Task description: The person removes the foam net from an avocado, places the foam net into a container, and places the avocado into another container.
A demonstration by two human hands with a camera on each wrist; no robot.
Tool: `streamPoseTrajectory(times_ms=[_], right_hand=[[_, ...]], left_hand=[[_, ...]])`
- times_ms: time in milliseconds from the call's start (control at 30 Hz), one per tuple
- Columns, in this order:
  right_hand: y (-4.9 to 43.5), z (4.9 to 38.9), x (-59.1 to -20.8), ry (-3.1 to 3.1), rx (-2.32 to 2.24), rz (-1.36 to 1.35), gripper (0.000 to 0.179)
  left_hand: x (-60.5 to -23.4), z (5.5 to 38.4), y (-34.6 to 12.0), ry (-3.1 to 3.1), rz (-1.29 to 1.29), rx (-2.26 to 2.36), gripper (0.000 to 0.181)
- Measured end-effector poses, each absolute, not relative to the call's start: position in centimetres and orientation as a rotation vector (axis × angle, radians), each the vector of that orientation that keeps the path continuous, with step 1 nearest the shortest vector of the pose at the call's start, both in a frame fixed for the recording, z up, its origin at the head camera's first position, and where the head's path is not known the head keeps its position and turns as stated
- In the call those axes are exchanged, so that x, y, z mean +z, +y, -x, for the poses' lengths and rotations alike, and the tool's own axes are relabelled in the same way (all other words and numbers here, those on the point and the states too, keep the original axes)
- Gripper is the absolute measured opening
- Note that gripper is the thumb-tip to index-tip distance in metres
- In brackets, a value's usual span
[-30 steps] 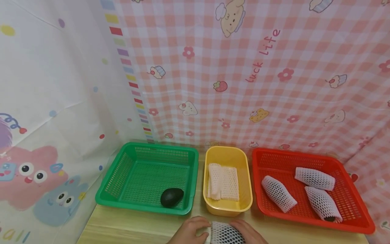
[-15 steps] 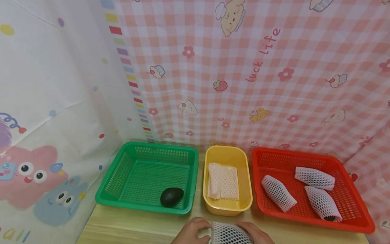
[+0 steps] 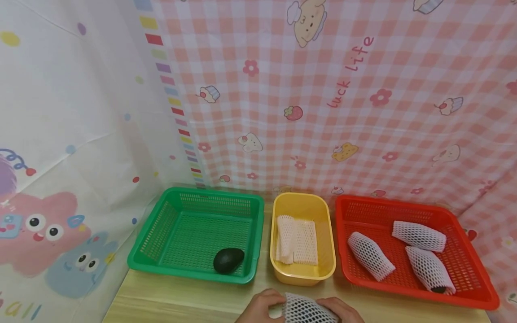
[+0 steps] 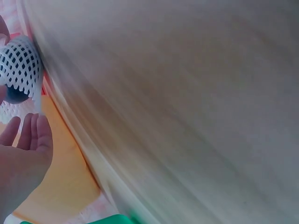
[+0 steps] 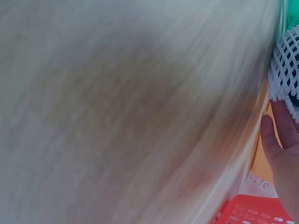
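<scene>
At the bottom of the head view, both hands hold an avocado in a white foam net sleeve. My left hand is at the sleeve's left edge, its fingers and thumb curled toward the rim. In the left wrist view, the dark end of the avocado shows at the sleeve's mouth, and the left hand's fingertips meet the hanging rim. My right hand grips the sleeve's right side. The right wrist view shows only part of that hand, touching the net.
A green basket holds one bare avocado. The yellow bin in the middle contains flat foam nets. In the red basket lie three netted avocados. A patterned curtain hangs behind the wooden table.
Both hands and the netted avocado have shifted slightly to the right in the head view. The hands keep their hold, and the baskets' contents are the same.
</scene>
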State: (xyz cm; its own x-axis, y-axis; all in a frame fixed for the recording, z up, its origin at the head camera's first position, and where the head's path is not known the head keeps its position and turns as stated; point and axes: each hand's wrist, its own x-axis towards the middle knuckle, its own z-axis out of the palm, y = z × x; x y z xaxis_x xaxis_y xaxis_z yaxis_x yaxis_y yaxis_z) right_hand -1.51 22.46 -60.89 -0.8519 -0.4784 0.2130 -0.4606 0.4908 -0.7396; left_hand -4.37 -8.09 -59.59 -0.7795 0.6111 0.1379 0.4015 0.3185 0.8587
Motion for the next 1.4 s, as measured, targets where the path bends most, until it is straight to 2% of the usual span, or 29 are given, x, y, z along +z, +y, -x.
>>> streamPoseTrajectory(times_ms=[167,433,900,1100,1200,1400], right_hand=[[22.2,1.5,-61.5,2.740,-1.417,0.915,0.051],[21.7,1.3,-61.2,2.693,-1.515,0.869,0.037],[21.9,1.6,-61.1,2.482,-1.621,0.790,0.024],[21.7,1.5,-60.9,2.482,-1.624,0.763,0.018],[21.6,1.6,-61.5,2.484,-1.680,0.834,0.019],[21.8,1.7,-63.0,2.529,-1.705,0.873,0.025]], left_hand=[[-59.6,4.6,-8.0,2.299,-0.896,1.445,0.038],[-65.3,5.5,-8.0,2.307,-0.975,1.463,0.053],[-65.3,5.7,-7.2,2.290,-1.094,1.463,0.060],[-61.8,5.4,-7.2,2.283,-1.165,1.452,0.057],[-60.4,5.3,-7.1,2.255,-1.099,1.405,0.055],[-60.0,5.6,-6.8,2.136,-0.728,1.282,0.062]])
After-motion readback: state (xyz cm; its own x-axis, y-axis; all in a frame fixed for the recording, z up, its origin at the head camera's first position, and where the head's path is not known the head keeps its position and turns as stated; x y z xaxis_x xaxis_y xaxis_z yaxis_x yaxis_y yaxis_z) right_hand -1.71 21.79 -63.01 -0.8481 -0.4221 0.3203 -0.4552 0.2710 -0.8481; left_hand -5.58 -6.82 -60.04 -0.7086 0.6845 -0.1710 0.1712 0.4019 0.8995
